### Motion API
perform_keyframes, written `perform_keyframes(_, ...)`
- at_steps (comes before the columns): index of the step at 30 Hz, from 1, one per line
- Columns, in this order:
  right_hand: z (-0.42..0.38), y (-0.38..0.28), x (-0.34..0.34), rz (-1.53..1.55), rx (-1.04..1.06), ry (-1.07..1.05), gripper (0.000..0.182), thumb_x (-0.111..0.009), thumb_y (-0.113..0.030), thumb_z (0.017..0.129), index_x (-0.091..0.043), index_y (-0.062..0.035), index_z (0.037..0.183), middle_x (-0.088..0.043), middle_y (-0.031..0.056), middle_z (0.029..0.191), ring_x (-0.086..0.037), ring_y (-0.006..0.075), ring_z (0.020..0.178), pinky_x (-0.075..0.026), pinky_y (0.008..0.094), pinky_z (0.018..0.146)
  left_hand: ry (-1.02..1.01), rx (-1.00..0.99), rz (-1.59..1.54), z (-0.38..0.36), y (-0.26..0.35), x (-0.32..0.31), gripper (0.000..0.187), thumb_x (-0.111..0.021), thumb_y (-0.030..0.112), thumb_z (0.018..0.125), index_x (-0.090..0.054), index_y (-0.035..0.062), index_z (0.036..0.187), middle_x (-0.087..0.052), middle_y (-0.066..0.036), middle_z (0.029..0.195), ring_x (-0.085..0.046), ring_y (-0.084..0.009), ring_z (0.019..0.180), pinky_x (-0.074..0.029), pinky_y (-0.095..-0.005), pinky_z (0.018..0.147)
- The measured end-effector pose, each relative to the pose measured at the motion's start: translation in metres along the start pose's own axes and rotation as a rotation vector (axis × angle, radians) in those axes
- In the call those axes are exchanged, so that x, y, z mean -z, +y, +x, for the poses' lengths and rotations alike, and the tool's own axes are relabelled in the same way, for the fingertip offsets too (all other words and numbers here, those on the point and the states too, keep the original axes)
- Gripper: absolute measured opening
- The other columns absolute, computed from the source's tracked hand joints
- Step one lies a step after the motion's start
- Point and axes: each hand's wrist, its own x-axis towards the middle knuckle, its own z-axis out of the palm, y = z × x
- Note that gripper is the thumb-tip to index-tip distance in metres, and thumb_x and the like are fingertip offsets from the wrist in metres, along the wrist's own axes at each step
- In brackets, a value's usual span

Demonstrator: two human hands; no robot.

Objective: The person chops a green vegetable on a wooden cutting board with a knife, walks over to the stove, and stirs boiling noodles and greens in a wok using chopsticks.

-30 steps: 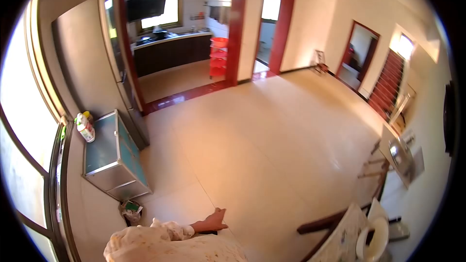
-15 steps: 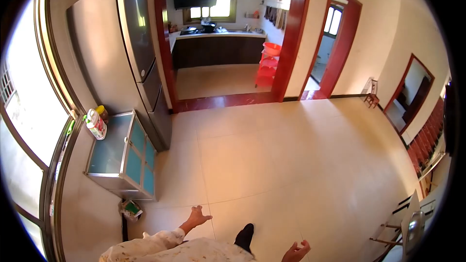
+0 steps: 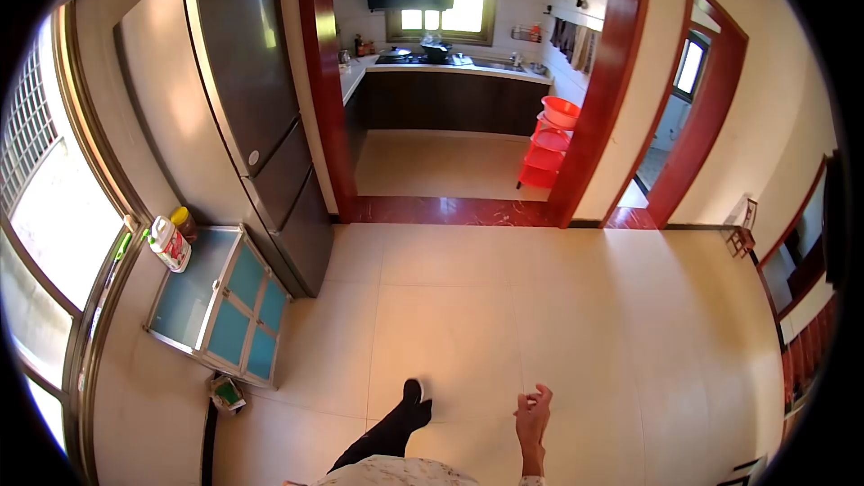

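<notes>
My right hand point(image 3: 534, 414) hangs over the pale tiled floor point(image 3: 450, 324) at the lower middle. Its fingers are loosely bent and apart, and nothing is in them. It touches nothing. My left hand is out of the picture; only the patterned light top point(image 3: 396, 472) shows at the bottom edge. A dark-clothed leg with a black shoe or sock point(image 3: 414, 400) reaches forward over the tiles, left of my right hand.
On the left stand a tall grey fridge point(image 3: 261, 126) and a low cabinet point(image 3: 238, 306) with a white bottle point(image 3: 169, 243) on it. Ahead, a red-framed doorway opens onto a kitchen counter point(image 3: 441, 103) and red rack point(image 3: 545, 157). A small chair point(image 3: 742, 238) stands right.
The kitchen doorway looks nearer, as I have moved forward. My right hand has swung up and forward into fuller view. My left hand has dropped out of sight.
</notes>
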Motion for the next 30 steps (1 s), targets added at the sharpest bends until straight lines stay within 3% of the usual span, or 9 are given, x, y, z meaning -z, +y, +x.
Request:
perform_keyframes(9,0.215,-0.092,-0.16,0.396,-0.123,-0.154,0.043,-0.059,-0.009,0.082,-0.036,0.0009,0.118,-0.056,0.0114,0.083,-0.056,0.0144,0.052,-0.046,0.0252,0.047,-0.106,0.033,-0.118,0.069,0.213,0.037,0.026,-0.063,0.016,0.061,-0.062,-0.0034,0.078,-0.063,-0.021,0.075,-0.06,-0.032,0.062,-0.049,-0.0395,0.065)
perform_keyframes(14,0.348,-0.099,-0.185,0.416,-0.064,-0.004,0.043,-0.057,-0.006,0.081,-0.035,0.0008,0.117,-0.056,0.0121,0.081,-0.054,0.0136,0.048,-0.046,0.0237,0.044,-0.063,-0.362,-0.196,0.167,0.433,0.074,0.018,-0.061,0.009,0.061,-0.062,-0.0044,0.073,-0.063,-0.021,0.068,-0.061,-0.0307,0.05,-0.052,-0.0384,0.057)
perform_keyframes(16,0.389,-0.092,-0.182,0.363,-0.096,0.058,0.042,-0.056,-0.005,0.081,-0.035,0.0007,0.117,-0.056,0.0123,0.081,-0.054,0.0138,0.047,-0.046,0.0236,0.042,0.26,-0.543,-0.35,0.182,0.551,0.101,0.021,-0.064,0.016,0.057,-0.06,-0.002,0.067,-0.06,-0.018,0.063,-0.06,-0.0284,0.056,-0.047,-0.0392,0.05)
perform_keyframes(17,0.412,-0.089,-0.184,0.32,-0.118,0.113,0.042,-0.056,-0.005,0.081,-0.035,0.0007,0.116,-0.057,0.0126,0.081,-0.054,0.014,0.046,-0.045,0.0236,0.041,0.441,-0.718,-0.318,0.183,0.61,0.118,0.029,-0.064,0.018,0.058,-0.06,-0.0037,0.077,-0.062,-0.022,0.078,-0.061,-0.0328,0.068,-0.048,-0.0428,0.057)
perform_keyframes(18,0.434,-0.075,-0.187,0.287,-0.129,0.126,0.041,-0.055,-0.004,0.081,-0.035,0.0007,0.117,-0.057,0.0125,0.08,-0.053,0.0141,0.045,-0.045,0.0237,0.04,0.279,-0.746,-0.329,0.152,0.668,0.161,0.036,-0.066,0.022,0.062,-0.061,-0.0044,0.087,-0.059,-0.022,0.098,-0.052,-0.0372,0.097,-0.042,-0.0423,0.087)
perform_keyframes(21,0.509,-0.051,-0.2,0.142,-0.125,0.169,0.039,-0.053,-0.002,0.083,-0.035,0.0004,0.117,-0.057,0.0107,0.075,-0.052,0.0135,0.044,-0.045,0.024,0.039,0.353,-0.912,-0.4,0.133,0.809,0.214,0.04,-0.065,0.026,0.067,-0.059,-0.0031,0.093,-0.057,-0.02,0.101,-0.05,-0.0366,0.099,-0.041,-0.0418,0.087)
perform_keyframes(27,0.717,-0.106,-0.256,0.226,-0.051,0.199,0.038,-0.055,-0.006,0.084,-0.037,0.0002,0.117,-0.056,0.0093,0.073,-0.053,0.0136,0.047,-0.046,0.025,0.044,0.568,-0.936,-0.465,0.182,0.924,0.237,0.04,-0.067,0.024,0.064,-0.058,-0.0044,0.09,-0.057,-0.023,0.089,-0.052,-0.0382,0.092,-0.043,-0.0459,0.081)
perform_keyframes(29,0.791,-0.136,-0.294,0.218,0.02,0.119,0.037,-0.055,-0.007,0.084,-0.038,-0.0006,0.117,-0.056,0.0087,0.075,-0.054,0.0126,0.052,-0.045,0.0248,0.043,0.55,-0.722,-0.157,0.232,0.915,0.218,0.034,-0.067,0.024,0.063,-0.061,-0.0046,0.082,-0.06,-0.023,0.083,-0.057,-0.0366,0.084,-0.046,-0.0459,0.075)
perform_keyframes(30,0.824,-0.145,-0.32,0.289,0.014,0.077,0.036,-0.055,-0.007,0.085,-0.039,-0.001,0.116,-0.056,0.0084,0.076,-0.055,0.0122,0.055,-0.045,0.0245,0.044,0.156,-0.394,-0.174,0.251,0.91,0.216,0.046,-0.063,0.023,0.066,-0.059,-0.0071,0.1,-0.059,-0.025,0.099,-0.055,-0.0353,0.096,-0.041,-0.0413,0.091)
